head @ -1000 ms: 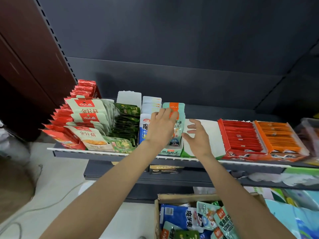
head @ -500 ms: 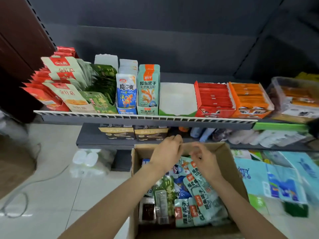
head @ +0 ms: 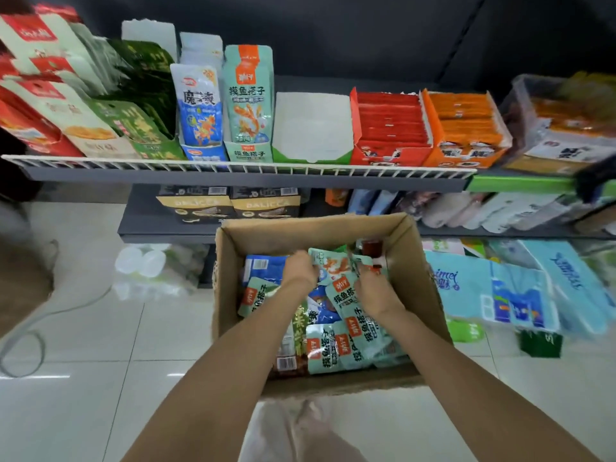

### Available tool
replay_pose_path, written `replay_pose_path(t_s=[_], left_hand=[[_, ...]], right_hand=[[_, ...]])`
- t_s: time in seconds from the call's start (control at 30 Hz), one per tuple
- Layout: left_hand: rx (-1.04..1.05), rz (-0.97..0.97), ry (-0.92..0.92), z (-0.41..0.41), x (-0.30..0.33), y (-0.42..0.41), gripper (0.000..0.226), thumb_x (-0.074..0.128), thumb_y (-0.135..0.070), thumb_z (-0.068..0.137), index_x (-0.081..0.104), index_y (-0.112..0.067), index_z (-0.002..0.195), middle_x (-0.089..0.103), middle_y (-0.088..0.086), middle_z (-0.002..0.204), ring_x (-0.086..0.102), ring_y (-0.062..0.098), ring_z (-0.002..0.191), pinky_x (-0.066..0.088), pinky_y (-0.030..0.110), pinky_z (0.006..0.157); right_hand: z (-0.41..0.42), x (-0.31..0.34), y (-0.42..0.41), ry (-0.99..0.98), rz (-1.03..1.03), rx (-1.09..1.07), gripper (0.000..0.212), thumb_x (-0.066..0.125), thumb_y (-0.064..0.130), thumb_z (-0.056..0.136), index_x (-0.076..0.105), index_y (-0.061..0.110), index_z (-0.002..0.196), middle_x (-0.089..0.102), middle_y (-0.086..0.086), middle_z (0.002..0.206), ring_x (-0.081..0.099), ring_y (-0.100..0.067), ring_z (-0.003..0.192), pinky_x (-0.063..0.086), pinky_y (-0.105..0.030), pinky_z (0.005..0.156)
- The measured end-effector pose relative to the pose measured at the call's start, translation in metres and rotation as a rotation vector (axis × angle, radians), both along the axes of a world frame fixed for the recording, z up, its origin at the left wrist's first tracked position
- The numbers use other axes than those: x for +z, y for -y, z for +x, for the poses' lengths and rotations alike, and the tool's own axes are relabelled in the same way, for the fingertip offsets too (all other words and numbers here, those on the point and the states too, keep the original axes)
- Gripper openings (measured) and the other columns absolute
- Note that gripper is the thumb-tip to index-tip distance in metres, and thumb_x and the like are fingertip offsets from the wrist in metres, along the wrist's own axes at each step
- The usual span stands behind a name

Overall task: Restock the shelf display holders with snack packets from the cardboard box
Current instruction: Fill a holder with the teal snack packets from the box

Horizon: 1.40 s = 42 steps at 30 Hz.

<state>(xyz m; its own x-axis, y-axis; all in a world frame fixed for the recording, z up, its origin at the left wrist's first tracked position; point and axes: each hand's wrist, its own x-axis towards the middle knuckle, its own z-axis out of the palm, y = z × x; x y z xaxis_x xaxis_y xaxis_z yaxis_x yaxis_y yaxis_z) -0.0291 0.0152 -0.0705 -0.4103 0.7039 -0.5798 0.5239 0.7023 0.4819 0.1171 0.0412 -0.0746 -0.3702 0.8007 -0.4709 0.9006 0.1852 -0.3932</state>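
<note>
both hands, left hand point(head: 297, 270) & right hand point(head: 373, 291), pinch teal snack packets point(head: 330, 266) in cardboard box point(head: 413, 261); light, floppy, slick, best held by top edges.

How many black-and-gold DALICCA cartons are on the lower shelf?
2, side by side on the lower grey shelf: left black-and-gold carton, right black-and-gold carton, both beyond the brown cardboard box. More may be hidden behind them.

Cardboard box point(head: 416, 268) of snack packets point(head: 336, 341) below shelf point(head: 233, 170)
</note>
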Motion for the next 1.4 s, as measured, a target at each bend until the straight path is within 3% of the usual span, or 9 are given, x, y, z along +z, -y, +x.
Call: replay_pose_path(t_s=[0.13, 0.27, 0.4, 0.57, 0.7, 0.83, 1.03, 1.17, 1.4], left_hand=[[-0.002, 0.075, 0.024, -0.001, 0.017, -0.001, 0.023, 0.048, -0.009, 0.096, 0.061, 0.005, 0.109, 0.065, 0.020, 0.111, 0.061, 0.034, 0.101, 0.047, 0.035, 0.083], [0.130, 0.400, 0.071, -0.006, 0.060, 0.019, 0.016, 0.038, -0.007, 0.099, 0.052, -0.002, 0.095, 0.062, 0.014, 0.084, 0.057, 0.023, 0.063, 0.045, 0.018, 0.050], [0.438, 0.665, 0.410, -0.007, 0.078, 0.032, 0.011, 0.045, -0.011, 0.095, 0.054, -0.014, 0.089, 0.062, 0.008, 0.080, 0.059, 0.026, 0.073, 0.055, 0.046, 0.080], [0.495, 0.654, 0.585, -0.001, 0.089, 0.032, 0.015, 0.055, -0.011, 0.093, 0.064, -0.021, 0.087, 0.069, 0.000, 0.081, 0.065, 0.023, 0.077, 0.054, 0.045, 0.083], [0.199, 0.545, 0.239, -0.014, 0.094, 0.029, 0.015, 0.069, -0.026, 0.085, 0.067, -0.011, 0.081, 0.067, 0.000, 0.076, 0.062, 0.003, 0.065, 0.049, 0.020, 0.061], [0.222, 0.640, -0.049, -0.044, 0.110, 0.016, 0.048, 0.077, -0.025, 0.077, 0.048, -0.008, 0.111, 0.049, 0.006, 0.110, 0.046, 0.017, 0.105, 0.039, 0.024, 0.083], [0.031, 0.822, -0.151, -0.118, 0.157, -0.022, 0.042, 0.061, -0.017, 0.092, 0.051, -0.009, 0.132, 0.056, 0.008, 0.128, 0.054, 0.018, 0.114, 0.039, 0.022, 0.095], [-0.040, 0.894, -0.124, -0.166, 0.178, -0.052, 0.058, 0.060, -0.013, 0.092, 0.035, -0.020, 0.144, 0.055, -0.004, 0.123, 0.059, 0.009, 0.093, 0.049, 0.019, 0.077], [-0.088, 0.849, -0.121, -0.229, 0.183, -0.104, 0.048, 0.060, -0.013, 0.091, 0.037, -0.015, 0.134, 0.057, 0.006, 0.123, 0.057, 0.018, 0.108, 0.049, 0.031, 0.090]], right_hand=[[0.013, 0.026, -0.010, -0.269, 0.085, -0.249, 0.018, 0.042, 0.008, 0.097, 0.057, 0.003, 0.106, 0.060, -0.003, 0.100, 0.057, -0.019, 0.086, 0.037, -0.022, 0.068], [0.024, 0.040, -0.011, -0.623, 0.037, -0.596, 0.014, 0.044, 0.000, 0.093, 0.056, 0.007, 0.095, 0.062, -0.007, 0.098, 0.056, -0.022, 0.088, 0.042, -0.028, 0.073], [0.017, 0.058, -0.013, -1.012, -0.236, -0.886, 0.020, 0.047, -0.004, 0.090, 0.058, 0.010, 0.100, 0.066, -0.012, 0.101, 0.063, -0.025, 0.084, 0.053, -0.038, 0.075], [-0.011, 0.092, -0.015, -1.322, -0.646, -0.906, 0.025, 0.053, 0.030, 0.094, 0.060, 0.014, 0.113, 0.070, -0.005, 0.105, 0.067, -0.019, 0.095, 0.055, -0.035, 0.076], [-0.037, 0.108, -0.018, -1.341, -0.497, -0.720, 0.030, 0.060, 0.010, 0.089, 0.057, 0.009, 0.119, 0.069, -0.006, 0.110, 0.067, -0.022, 0.101, 0.056, -0.038, 0.083], [-0.067, 0.125, -0.035, -1.239, -0.358, -0.608, 0.021, 0.066, 0.009, 0.085, 0.063, 0.015, 0.105, 0.070, -0.005, 0.109, 0.066, -0.024, 0.103, 0.051, -0.047, 0.091], [-0.137, 0.161, -0.073, -1.135, -0.158, -0.340, 0.023, 0.068, 0.008, 0.084, 0.064, 0.014, 0.106, 0.069, -0.002, 0.109, 0.066, -0.015, 0.098, 0.053, -0.028, 0.082], [-0.189, 0.175, -0.103, -1.081, -0.084, -0.266, 0.026, 0.071, 0.007, 0.081, 0.064, 0.011, 0.106, 0.069, 0.000, 0.099, 0.065, -0.005, 0.084, 0.051, -0.013, 0.066], [-0.245, 0.166, -0.147, -0.988, -0.031, -0.254, 0.022, 0.072, 0.006, 0.080, 0.067, 0.010, 0.101, 0.070, -0.002, 0.093, 0.066, -0.008, 0.077, 0.052, -0.016, 0.063]])
